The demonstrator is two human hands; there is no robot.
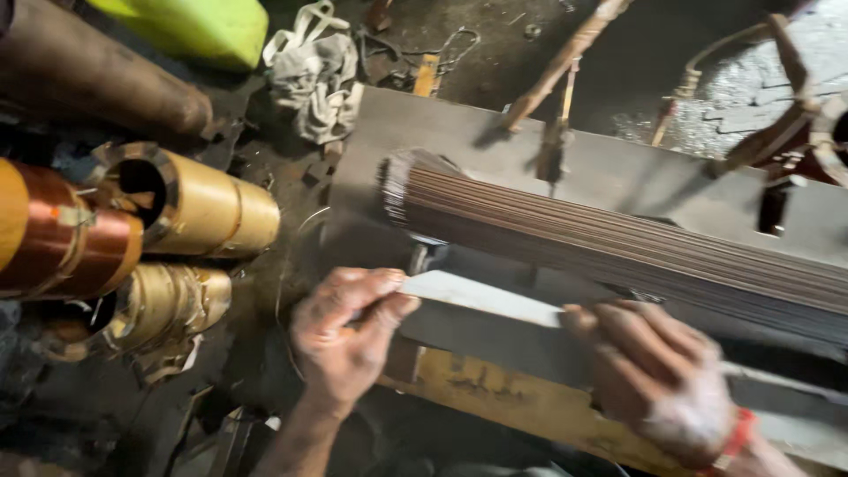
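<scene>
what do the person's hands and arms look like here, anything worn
Both are bare: no gloves and no sleeves in view. The left hand and its forearm look smudged with workshop grime. The right hand has pale, dusty patches across its back, and a red band sits around that wrist. Motion blur hides finer detail.

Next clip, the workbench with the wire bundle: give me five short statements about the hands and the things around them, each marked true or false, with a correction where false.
1. The left hand pinches one end of a pale flat strip. True.
2. The right hand is raised well clear of that strip. False: its fingertips rest at the strip's other end.
3. A bundle of thin brown wires lies across the grey metal plate beyond the hands. True.
4. The copper-coloured coils sit to the right of the hands. False: they are on the left.
5. A crumpled grey rag lies near the top, beside a green container. True.
</scene>
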